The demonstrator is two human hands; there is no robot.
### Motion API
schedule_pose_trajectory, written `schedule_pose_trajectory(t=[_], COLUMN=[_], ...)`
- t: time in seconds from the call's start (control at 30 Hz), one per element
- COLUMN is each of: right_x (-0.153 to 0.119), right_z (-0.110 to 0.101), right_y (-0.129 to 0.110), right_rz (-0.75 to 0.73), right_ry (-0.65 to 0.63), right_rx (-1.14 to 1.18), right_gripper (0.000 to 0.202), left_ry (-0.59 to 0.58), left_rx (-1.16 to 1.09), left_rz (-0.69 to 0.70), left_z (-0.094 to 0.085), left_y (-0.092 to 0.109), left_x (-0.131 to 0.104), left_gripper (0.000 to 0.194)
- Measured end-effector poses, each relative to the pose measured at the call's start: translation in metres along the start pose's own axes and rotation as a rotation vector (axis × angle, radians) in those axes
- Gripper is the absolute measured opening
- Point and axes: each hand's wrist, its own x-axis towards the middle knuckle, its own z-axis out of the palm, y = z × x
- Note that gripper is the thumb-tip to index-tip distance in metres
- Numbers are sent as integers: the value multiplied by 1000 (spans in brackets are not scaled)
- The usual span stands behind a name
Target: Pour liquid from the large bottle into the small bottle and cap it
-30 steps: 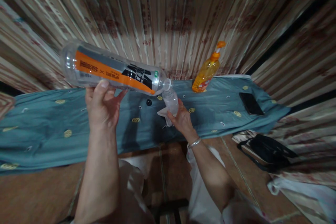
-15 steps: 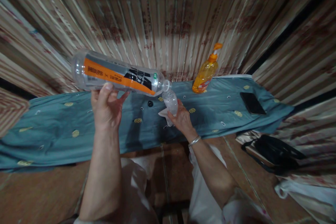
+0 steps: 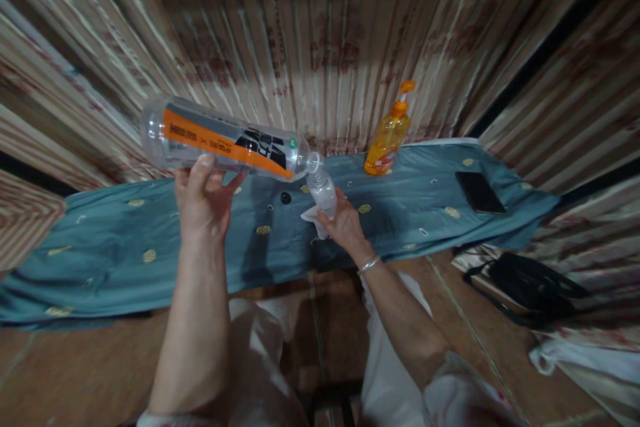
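Blue cloth (image 3: 150,240), two clear bottles, one pump bottle (image 3: 387,137)

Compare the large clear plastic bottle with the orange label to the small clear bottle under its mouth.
The large clear plastic bottle with the orange label is far bigger than the small clear bottle. The large bottle lies nearly level, held from below by the left hand; the small bottle stands fairly upright, gripped by the right hand. The large one bears an orange, grey and black label; the small one shows none. Both are clear, their open mouths meeting.
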Motion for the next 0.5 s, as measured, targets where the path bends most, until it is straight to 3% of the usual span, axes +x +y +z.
schedule_pose_trajectory(t=[0.3, 0.5], right_x=[1, 0], right_z=[-2, 0], right_y=[-1, -1], right_rz=[6, 29], right_ry=[-22, -18], right_rx=[-5, -11], right_gripper=[65, 67], left_ry=[28, -24], left_rx=[-5, 1], left_rz=[-4, 6], left_z=[6, 3], left_y=[4, 3], left_x=[-1, 3], left_gripper=[37, 36])
